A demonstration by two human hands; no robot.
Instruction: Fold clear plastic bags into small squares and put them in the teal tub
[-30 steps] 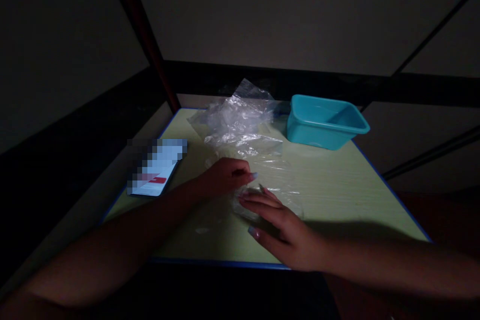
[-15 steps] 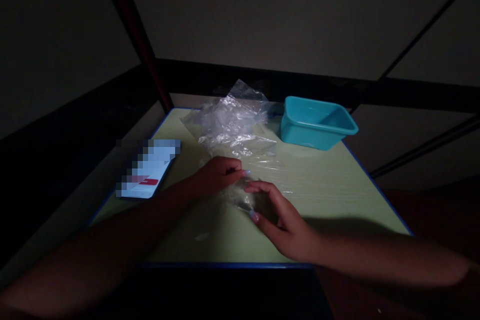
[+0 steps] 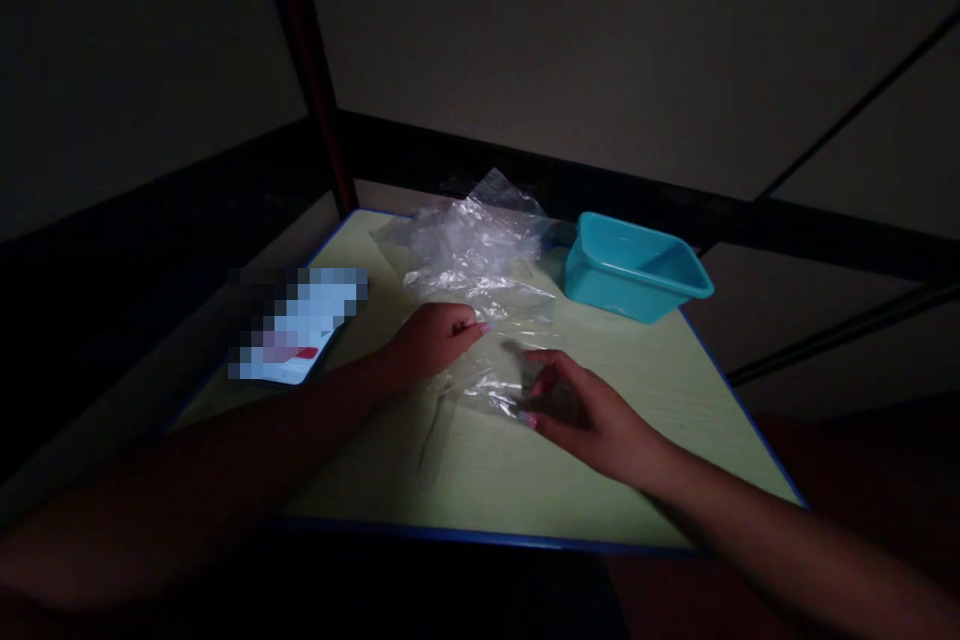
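A clear, crinkled plastic bag (image 3: 489,382) lies on the pale green table in front of me. My left hand (image 3: 436,335) is closed on the bag's far left side, with the thumb pressed against the curled fingers. On the other side, my right hand (image 3: 592,415) has its thumb and fingers apart. The right thumb tip is at the bag's right edge; whether it touches the plastic I cannot tell. Beyond my hands is a loose heap of clear plastic bags (image 3: 476,240), one corner of it sticking up.
A turquoise plastic basin (image 3: 622,295) stands at the table's back right. To the left lies a phone (image 3: 300,345) with a lit, partly blurred screen. The table (image 3: 360,480) has a blue edge; dark walls (image 3: 540,40) rise behind it.
My right hand has moved right, away from my left, and the plastic between them is more spread out. My left hand keeps its closed grip. The view has tilted slightly.
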